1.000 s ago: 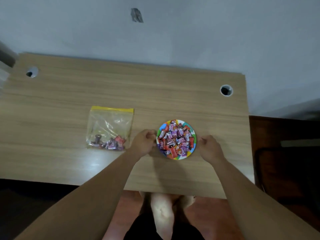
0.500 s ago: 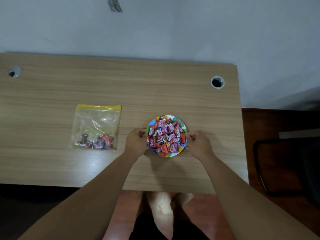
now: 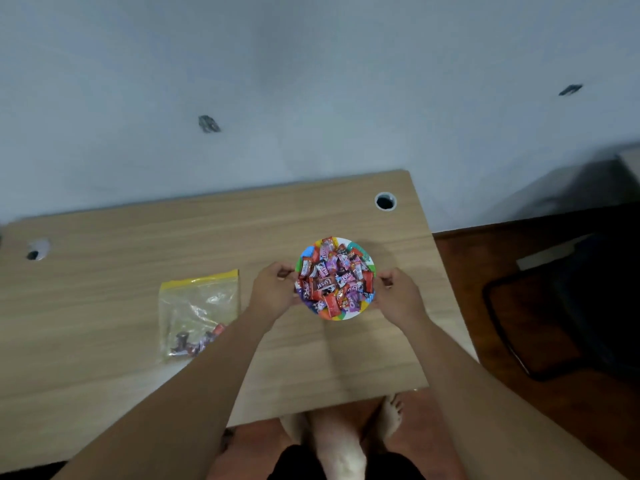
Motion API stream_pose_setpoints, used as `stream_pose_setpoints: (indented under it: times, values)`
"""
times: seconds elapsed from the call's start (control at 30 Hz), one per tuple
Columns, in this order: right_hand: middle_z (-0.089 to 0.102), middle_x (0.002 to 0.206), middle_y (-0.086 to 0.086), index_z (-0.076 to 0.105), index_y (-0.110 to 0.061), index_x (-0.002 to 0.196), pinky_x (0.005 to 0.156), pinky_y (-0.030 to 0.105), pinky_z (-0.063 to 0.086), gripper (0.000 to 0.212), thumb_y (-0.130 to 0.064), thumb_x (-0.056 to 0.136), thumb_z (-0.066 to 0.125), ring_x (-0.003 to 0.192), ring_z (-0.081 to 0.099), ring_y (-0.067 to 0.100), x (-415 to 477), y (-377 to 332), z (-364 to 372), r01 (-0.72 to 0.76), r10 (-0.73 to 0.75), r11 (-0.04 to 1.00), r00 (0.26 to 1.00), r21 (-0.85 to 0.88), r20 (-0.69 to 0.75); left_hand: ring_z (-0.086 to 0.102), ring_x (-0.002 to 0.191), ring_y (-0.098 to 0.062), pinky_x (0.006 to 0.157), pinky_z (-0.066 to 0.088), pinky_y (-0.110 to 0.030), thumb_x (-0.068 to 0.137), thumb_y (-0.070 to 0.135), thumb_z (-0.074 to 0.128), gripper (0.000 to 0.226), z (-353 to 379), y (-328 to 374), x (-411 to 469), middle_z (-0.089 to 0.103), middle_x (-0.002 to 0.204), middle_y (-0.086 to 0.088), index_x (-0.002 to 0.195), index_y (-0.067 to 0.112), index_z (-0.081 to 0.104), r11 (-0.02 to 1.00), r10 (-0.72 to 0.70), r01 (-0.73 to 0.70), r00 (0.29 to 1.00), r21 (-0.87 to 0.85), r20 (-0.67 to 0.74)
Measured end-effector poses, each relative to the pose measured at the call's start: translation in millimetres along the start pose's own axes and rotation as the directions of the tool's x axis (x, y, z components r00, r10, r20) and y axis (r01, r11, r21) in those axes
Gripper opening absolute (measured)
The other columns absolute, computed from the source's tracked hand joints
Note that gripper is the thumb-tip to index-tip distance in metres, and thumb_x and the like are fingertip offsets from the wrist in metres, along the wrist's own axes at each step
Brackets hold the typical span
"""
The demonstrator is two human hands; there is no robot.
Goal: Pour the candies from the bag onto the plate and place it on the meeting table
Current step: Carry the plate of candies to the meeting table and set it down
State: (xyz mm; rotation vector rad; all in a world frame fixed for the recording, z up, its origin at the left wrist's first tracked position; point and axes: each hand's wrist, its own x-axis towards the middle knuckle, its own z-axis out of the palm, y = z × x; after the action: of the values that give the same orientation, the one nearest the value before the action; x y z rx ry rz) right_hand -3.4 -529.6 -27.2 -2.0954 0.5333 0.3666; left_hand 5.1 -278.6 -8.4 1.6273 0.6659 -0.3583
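Colourful round paper plate (image 3: 360, 247) heaped with wrapped candies (image 3: 334, 280) sits mid-frame; our left hand (image 3: 273, 292) and right hand (image 3: 398, 296) pinch its opposite rims with curled fingers (image 3: 385, 280). Left of it, a yellow-topped clear plastic bag (image 3: 198, 311) lies on the light wooden tabletop (image 3: 138, 244).

Wooden desk (image 3: 104, 306) is set against pale wall (image 3: 311, 81). Two cable holes are cut near back edge: left (image 3: 37, 250), right (image 3: 385, 201). Dark marks (image 3: 209, 124) are seen on wall. Black chair (image 3: 561, 317) is parked at right on reddish floor (image 3: 460, 271).
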Motion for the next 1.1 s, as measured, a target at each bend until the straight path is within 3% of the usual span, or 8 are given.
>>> stream_pose_setpoints:
  times: [0.13,0.23,0.37,0.6,0.77,0.93,1.1]
  values:
    - [0.078,0.098,-0.004,0.069,-0.025,0.095,0.085,0.055,0.066,0.013,-0.038,0.093,0.068,0.094,0.078,0.025,-18,-10,-21,0.006,-0.001,0.998,0.996,0.06,-0.092,0.066,0.073,-0.025,0.068,0.067,-0.04,0.108,0.002,0.057,0.014,2,32,-6,0.065,0.092,-0.008,0.098,0.007,0.065,0.996,0.048,-0.056,0.992,0.063,0.119]
    - [0.075,0.095,-0.006,0.065,-0.03,0.091,0.083,0.054,0.067,0.007,-0.033,0.097,0.067,0.091,0.078,0.023,-43,-26,-41,0.017,-0.004,0.997,0.983,0.069,-0.185,0.068,0.072,-0.022,0.065,0.067,-0.037,0.108,0.003,0.056,0.011,9,55,-12,0.069,0.094,-0.011,0.102,0.004,0.066,0.99,0.08,-0.102,0.976,0.099,0.202]
    - [0.072,0.092,-0.003,0.066,-0.02,0.101,0.075,0.048,0.069,0.008,-0.027,0.102,0.063,0.082,0.079,0.022,-75,-35,-71,-0.02,0.031,0.999,0.96,0.041,-0.277,0.069,0.07,-0.022,0.057,0.066,-0.028,0.107,0.005,0.059,0.017,27,77,-24,0.072,0.101,-0.018,0.116,-0.007,0.068,0.976,0.112,-0.163,0.945,0.146,0.308]
    - [0.076,0.099,-0.003,0.067,-0.024,0.107,0.076,0.046,0.069,0.016,-0.037,0.104,0.06,0.078,0.076,0.014,-125,-14,-128,-0.086,0.095,0.996,0.902,0.039,-0.42,0.073,0.071,-0.02,0.058,0.065,-0.026,0.107,0.005,0.06,0.012,72,102,-79,0.075,0.098,-0.011,0.103,0.008,0.07,0.965,0.137,-0.226,0.864,0.131,0.485]
    - [0.075,0.1,-0.006,0.066,-0.023,0.113,0.072,0.04,0.068,0.017,-0.038,0.107,0.059,0.083,0.076,0.012,-171,15,-162,-0.094,0.127,0.991,0.879,0.094,-0.459,0.072,0.074,-0.023,0.057,0.065,-0.025,0.107,0.006,0.06,0.015,105,96,-129,0.075,0.1,-0.014,0.116,0.001,0.071,0.96,0.145,-0.251,0.828,0.126,0.542]
    - [0.075,0.105,-0.006,0.067,-0.026,0.113,0.078,0.04,0.068,0.018,-0.041,0.106,0.06,0.096,0.076,0.016,-221,66,-197,-0.095,0.128,0.991,0.855,0.092,-0.502,0.072,0.078,-0.025,0.056,0.064,-0.024,0.106,0.006,0.061,0.017,139,73,-191,0.075,0.102,-0.015,0.12,0.0,0.069,0.956,0.139,-0.26,0.806,0.133,0.576]
    - [0.075,0.108,-0.004,0.068,-0.022,0.117,0.07,0.034,0.066,0.02,-0.038,0.106,0.062,0.086,0.075,0.01,-284,118,-233,-0.106,0.151,0.988,0.828,0.114,-0.54,0.076,0.078,-0.023,0.06,0.066,-0.026,0.107,0.008,0.06,0.011,172,41,-265,0.078,0.106,-0.016,0.109,0.007,0.071,0.957,0.111,-0.252,0.778,0.145,0.619]
